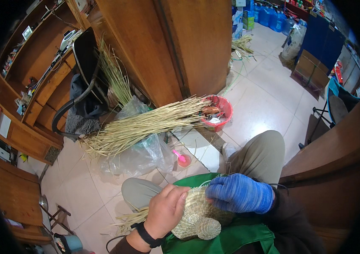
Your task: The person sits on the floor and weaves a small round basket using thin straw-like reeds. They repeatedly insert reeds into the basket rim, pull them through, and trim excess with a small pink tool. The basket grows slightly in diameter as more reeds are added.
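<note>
A woven straw piece with a rounded knob rests on the green apron over my lap. My left hand, bare and with a black band at the wrist, pinches the piece's upper edge between thumb and fingers. At the right of the same edge is my right hand in a blue knitted glove, its fingers bent against the weave; whether they grip it or a strand is hidden. A thin pale strand arcs above the edge between the hands. Loose straw ends stick out beside my left wrist.
A long bundle of straw lies over clear plastic sheeting, its end against a red bucket holding tools. A small red container with a pink handle stands on the tiles. A chair is at left, a wooden cabinet ahead.
</note>
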A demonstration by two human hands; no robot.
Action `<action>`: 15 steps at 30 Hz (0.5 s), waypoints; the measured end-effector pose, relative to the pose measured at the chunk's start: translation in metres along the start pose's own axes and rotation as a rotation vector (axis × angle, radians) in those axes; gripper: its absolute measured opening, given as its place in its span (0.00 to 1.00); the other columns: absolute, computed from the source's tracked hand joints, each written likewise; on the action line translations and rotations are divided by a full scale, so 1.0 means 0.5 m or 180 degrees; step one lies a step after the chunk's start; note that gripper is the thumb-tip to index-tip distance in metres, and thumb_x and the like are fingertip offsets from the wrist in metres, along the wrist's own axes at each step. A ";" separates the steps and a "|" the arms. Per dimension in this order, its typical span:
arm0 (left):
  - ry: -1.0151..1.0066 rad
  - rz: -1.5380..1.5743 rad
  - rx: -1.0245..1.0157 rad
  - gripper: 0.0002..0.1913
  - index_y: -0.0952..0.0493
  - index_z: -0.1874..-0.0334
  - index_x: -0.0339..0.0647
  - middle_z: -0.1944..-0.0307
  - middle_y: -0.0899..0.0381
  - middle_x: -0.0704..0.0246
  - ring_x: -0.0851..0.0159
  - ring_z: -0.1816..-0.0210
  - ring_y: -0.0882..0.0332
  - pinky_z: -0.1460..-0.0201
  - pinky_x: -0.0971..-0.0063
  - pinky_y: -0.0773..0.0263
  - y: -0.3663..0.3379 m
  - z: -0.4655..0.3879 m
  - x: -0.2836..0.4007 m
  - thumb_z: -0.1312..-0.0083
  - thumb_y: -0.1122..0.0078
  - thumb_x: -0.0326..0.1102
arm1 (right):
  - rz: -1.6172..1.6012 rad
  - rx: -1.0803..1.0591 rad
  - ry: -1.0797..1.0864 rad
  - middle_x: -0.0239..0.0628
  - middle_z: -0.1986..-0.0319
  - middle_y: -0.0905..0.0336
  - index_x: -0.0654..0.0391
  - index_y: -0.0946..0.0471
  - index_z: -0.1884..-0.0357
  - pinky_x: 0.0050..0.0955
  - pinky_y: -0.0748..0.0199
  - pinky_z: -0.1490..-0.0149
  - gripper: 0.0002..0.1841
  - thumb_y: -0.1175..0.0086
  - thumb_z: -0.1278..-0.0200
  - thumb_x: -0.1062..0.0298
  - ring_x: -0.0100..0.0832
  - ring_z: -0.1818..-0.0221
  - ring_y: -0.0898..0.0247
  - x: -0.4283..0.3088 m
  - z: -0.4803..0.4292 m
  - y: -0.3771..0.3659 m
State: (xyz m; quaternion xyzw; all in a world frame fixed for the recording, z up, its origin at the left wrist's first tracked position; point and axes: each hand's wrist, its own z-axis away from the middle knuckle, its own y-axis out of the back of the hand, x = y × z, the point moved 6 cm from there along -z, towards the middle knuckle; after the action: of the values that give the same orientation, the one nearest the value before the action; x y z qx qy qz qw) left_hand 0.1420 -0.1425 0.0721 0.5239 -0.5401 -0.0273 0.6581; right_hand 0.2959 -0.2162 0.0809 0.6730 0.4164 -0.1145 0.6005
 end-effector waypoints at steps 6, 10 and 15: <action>-0.0123 -0.0327 0.0228 0.06 0.22 0.58 0.42 0.69 0.24 0.62 0.53 0.69 0.23 0.68 0.63 0.28 0.002 0.010 0.005 0.36 0.43 0.29 | -0.0412 0.0766 -0.0155 0.43 0.66 0.23 0.58 0.26 0.55 0.35 0.25 0.63 0.12 0.44 0.41 0.71 0.44 0.65 0.23 0.007 0.022 -0.033; -0.0155 -0.0252 0.0368 0.06 0.21 0.58 0.42 0.71 0.25 0.63 0.53 0.70 0.24 0.68 0.63 0.29 0.000 0.013 0.006 0.37 0.43 0.29 | -0.0139 0.0934 -0.0430 0.42 0.70 0.22 0.57 0.26 0.55 0.35 0.25 0.66 0.13 0.41 0.43 0.70 0.44 0.69 0.23 -0.010 0.033 -0.038; 0.0207 0.0376 0.0306 0.06 0.22 0.58 0.41 0.70 0.24 0.62 0.54 0.70 0.24 0.68 0.66 0.29 0.000 0.024 -0.012 0.36 0.43 0.30 | -0.0264 0.1055 -0.0289 0.42 0.70 0.21 0.58 0.26 0.55 0.35 0.24 0.66 0.14 0.41 0.43 0.72 0.44 0.69 0.22 -0.021 0.034 -0.023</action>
State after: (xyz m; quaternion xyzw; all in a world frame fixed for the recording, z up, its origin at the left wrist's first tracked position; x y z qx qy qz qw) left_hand 0.1308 -0.1469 0.0665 0.5227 -0.5490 0.0544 0.6499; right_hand 0.2873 -0.2366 0.0752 0.7392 0.3916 -0.2366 0.4943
